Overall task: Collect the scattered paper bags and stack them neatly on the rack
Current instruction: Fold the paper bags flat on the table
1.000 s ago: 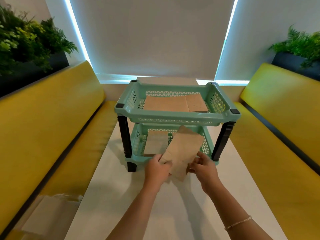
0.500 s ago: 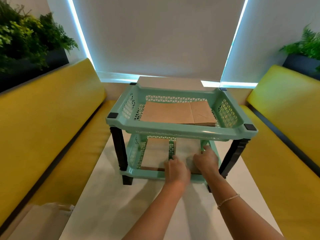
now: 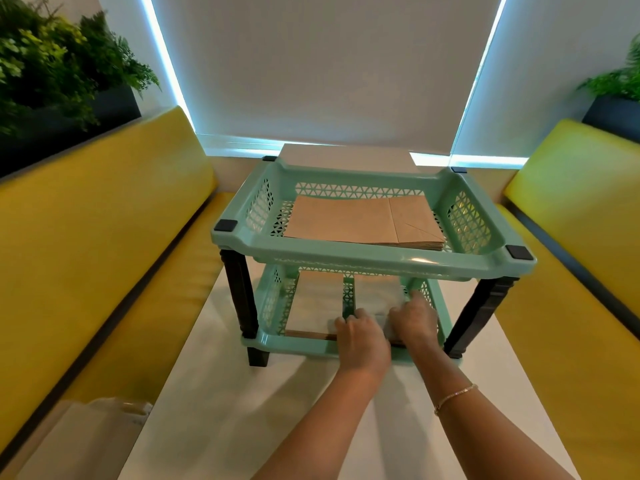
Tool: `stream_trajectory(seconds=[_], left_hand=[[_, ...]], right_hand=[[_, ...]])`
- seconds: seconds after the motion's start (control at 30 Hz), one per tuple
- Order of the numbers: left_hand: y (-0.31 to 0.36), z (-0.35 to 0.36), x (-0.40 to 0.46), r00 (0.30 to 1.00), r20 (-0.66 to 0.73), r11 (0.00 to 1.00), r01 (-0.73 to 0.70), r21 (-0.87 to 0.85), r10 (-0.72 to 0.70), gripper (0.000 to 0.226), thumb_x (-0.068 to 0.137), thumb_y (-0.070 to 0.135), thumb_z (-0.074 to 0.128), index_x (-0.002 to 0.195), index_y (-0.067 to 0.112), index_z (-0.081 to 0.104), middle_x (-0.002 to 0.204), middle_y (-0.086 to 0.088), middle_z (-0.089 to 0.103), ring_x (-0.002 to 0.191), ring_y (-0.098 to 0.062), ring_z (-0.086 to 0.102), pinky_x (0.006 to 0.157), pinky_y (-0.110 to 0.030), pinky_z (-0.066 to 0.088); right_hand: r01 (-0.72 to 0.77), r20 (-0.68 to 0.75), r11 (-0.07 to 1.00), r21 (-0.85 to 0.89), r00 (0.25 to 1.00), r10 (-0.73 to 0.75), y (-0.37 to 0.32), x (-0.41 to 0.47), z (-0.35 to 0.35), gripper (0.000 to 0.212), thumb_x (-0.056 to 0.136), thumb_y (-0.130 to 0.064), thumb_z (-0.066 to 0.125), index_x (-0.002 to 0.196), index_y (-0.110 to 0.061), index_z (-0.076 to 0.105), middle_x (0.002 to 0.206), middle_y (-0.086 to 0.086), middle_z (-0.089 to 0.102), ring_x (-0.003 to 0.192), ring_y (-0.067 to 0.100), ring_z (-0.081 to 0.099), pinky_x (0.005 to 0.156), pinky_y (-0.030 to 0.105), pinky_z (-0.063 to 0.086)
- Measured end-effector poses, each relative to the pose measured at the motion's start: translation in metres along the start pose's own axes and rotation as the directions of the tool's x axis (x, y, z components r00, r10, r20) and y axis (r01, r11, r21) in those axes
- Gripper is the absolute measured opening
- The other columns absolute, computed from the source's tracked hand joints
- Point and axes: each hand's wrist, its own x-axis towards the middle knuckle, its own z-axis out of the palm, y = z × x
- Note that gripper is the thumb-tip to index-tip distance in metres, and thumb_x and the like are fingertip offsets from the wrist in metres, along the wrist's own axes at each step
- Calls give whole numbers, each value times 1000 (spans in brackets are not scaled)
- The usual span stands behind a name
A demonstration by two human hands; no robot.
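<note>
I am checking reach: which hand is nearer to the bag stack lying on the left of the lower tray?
Left. The left hand is beside the left stack; the right hand is farther right.

Rack (image 3: 374, 261) was glossy mint plastic, lattice-pierced walls, black matt legs (image 3: 240, 292). Paper bags (image 3: 349, 221) were matt brown kraft paper, creased. Table (image 3: 214, 410) was smooth white, matt. Benches (image 3: 86, 237) at 9 and 3 o'clock were smooth yellow upholstery, slight sheen.

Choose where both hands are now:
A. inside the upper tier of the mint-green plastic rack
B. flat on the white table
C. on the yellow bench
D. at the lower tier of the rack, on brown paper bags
D: the left hand and right hand reach under the upper tier of the mint-green plastic rack, onto the brown paper bags in the lower tier.
</note>
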Motion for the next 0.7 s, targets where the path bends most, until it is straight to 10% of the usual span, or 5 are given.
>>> stream_trajectory(seconds=[0.7], left_hand=[[0, -5, 0, 1000, 12, 1000, 23, 9, -24, 24, 97, 14, 44, 120, 8, 48, 124, -14, 48, 118, -26, 39, 99, -31, 34]], right_hand=[[-23, 14, 999, -39, 1000, 23, 4, 2, 2, 39, 88, -7, 52, 125, 1, 43, 119, 23, 56, 115, 37, 50, 91, 40, 44]])
